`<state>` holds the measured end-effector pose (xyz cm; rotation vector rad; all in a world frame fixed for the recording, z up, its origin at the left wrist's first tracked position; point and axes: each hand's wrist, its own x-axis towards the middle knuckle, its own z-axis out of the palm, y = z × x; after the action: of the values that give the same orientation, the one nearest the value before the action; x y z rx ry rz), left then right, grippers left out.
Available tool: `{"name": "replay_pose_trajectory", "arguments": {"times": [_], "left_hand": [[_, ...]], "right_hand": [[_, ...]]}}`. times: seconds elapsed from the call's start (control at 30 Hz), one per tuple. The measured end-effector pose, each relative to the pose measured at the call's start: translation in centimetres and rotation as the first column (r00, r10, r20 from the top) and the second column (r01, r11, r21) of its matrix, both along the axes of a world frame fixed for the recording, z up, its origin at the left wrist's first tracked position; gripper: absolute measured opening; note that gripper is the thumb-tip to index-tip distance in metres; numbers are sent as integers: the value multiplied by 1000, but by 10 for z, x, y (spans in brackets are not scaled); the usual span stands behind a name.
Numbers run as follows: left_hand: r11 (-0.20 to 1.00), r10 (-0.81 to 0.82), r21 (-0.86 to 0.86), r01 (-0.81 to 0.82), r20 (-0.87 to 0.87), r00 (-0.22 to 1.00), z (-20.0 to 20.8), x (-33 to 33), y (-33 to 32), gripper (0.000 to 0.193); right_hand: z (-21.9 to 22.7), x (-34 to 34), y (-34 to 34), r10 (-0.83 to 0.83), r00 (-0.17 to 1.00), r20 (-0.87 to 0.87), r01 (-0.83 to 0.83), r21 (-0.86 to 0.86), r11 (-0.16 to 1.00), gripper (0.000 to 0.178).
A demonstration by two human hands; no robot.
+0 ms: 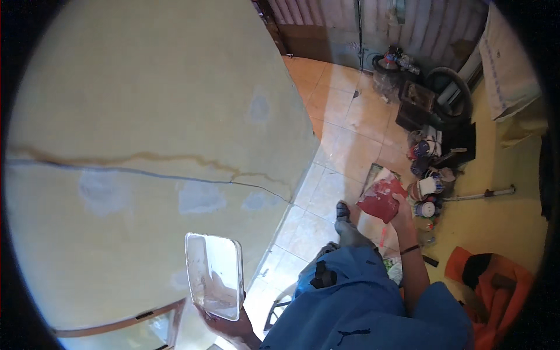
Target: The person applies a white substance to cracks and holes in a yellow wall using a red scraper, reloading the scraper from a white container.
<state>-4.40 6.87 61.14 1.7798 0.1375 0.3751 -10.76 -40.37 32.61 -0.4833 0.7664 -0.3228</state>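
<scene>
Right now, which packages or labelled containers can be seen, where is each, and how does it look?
Red bag: on the floor tiles, under the right hand; crumpled, red.
Small tins: on the floor beside the bag; round, white, red and blue labels.
White tray: in the left hand; rectangular, stained, unlabelled.

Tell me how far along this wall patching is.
Done: several pale filler patches on the yellow wall. In hand: left hand holds a white tray smeared with filler; right hand reaches down to a red bag on the floor. Left: the long crack looks unfilled, patches unpainted.

A cracked yellow wall (146,116), tiled floor (344,140) and an orange cloth (496,291).
</scene>
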Motion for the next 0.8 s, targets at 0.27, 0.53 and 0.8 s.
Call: {"name": "replay_pose_trajectory", "arguments": {"times": [0.27, 0.53, 0.8], "left_hand": [[686, -5, -677, -267, -371, 929, 8, -16, 38, 68], [646, 81, -691, -325, -361, 929, -10, -30, 78, 66], [534, 151, -738, -413, -398, 905, -28, -70, 130, 66]], "right_hand": [[61, -75, 45, -136, 983, -124, 134, -26, 991, 50], [89, -50, 77, -144, 954, -264, 136, -48, 990, 46], [41, -59, 103, -79, 975, -206, 67, -68, 995, 45]]}}
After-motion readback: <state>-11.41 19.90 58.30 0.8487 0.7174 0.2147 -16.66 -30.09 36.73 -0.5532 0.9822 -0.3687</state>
